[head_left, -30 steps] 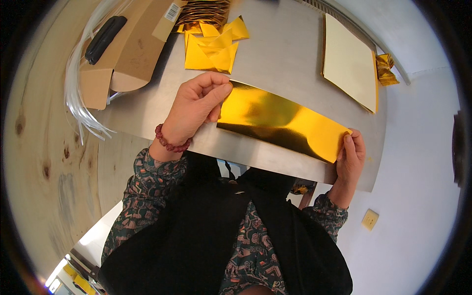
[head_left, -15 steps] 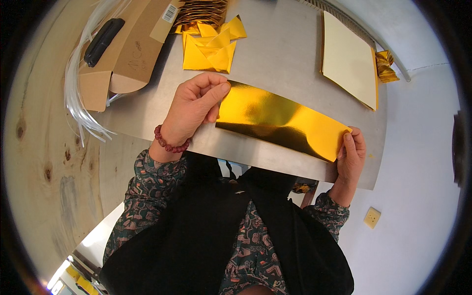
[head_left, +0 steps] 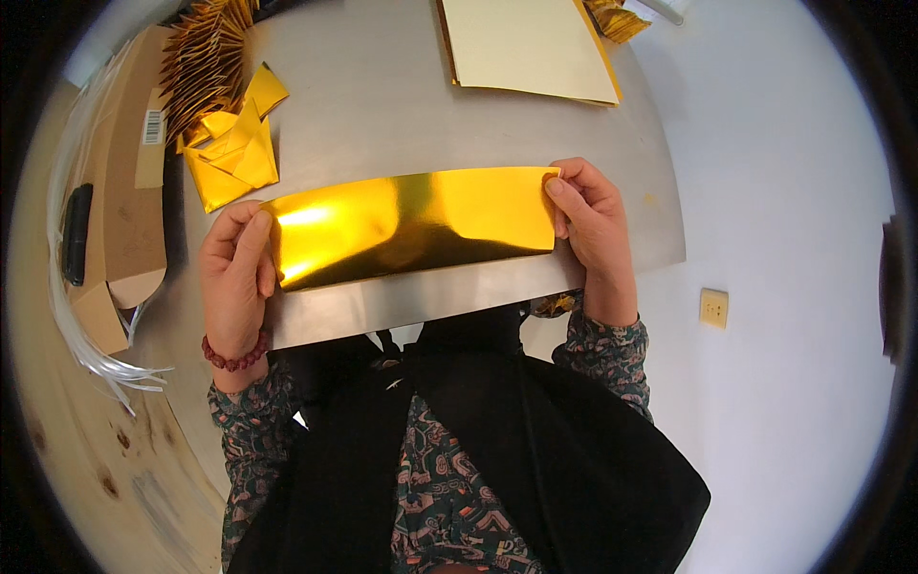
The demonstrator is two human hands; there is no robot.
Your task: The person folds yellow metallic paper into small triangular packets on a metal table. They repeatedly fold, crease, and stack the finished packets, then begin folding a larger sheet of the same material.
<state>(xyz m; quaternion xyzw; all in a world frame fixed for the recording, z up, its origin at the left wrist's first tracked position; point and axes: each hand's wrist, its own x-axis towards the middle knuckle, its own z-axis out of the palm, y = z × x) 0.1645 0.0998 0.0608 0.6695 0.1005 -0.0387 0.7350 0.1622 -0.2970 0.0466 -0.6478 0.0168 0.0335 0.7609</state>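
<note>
A long strip of shiny gold foil paper (head_left: 421, 225) is stretched level between my two hands, above the near edge of the grey metal tabletop (head_left: 359, 115). My left hand (head_left: 237, 268), with a dark red bead bracelet (head_left: 235, 354) at the wrist, pinches the strip's left end between thumb and fingers. At its right end, my right hand (head_left: 591, 215) grips the upper corner with the thumb on top. Just beyond my left hand lie folded gold paper pieces (head_left: 234, 158), overlapping one another.
A row of pleated gold pieces (head_left: 206, 67) stands at the far left. Beside it is a cardboard box (head_left: 134, 210) with a black object (head_left: 76, 234) on it and clear plastic strands (head_left: 62, 297) alongside. A stack of cream-backed sheets (head_left: 526, 48) lies at the far side, near crumpled gold paper (head_left: 620, 19).
The view has turned, shifting the table's things left. The strip, earlier slanting down to the right, is now nearly level, rising slightly to the right. Both hands keep their hold on its ends.
</note>
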